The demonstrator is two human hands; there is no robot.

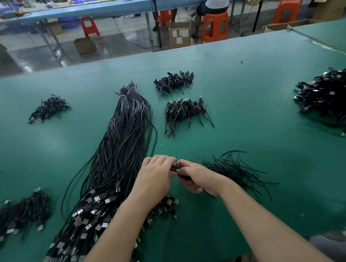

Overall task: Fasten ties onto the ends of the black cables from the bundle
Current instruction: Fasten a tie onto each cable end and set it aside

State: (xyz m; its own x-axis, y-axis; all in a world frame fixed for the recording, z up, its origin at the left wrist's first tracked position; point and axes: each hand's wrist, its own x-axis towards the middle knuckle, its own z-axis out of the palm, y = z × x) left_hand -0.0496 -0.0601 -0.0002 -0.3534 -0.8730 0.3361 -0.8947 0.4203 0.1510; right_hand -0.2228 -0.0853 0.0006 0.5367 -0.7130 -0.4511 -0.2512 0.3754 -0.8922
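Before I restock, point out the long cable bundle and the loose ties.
Cable bundle (pixel 120 146): head view, on the middle of its strands.
Loose ties (pixel 238 171): head view, on the heap's centre, right of the hands.

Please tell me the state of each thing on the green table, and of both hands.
long cable bundle: lying flat, tied near far end.
folded cable: held between both hands.
left hand: gripping the folded cable.
right hand: gripping the folded cable.
loose ties: scattered pile.
finished cable piles: coiled, heaped.
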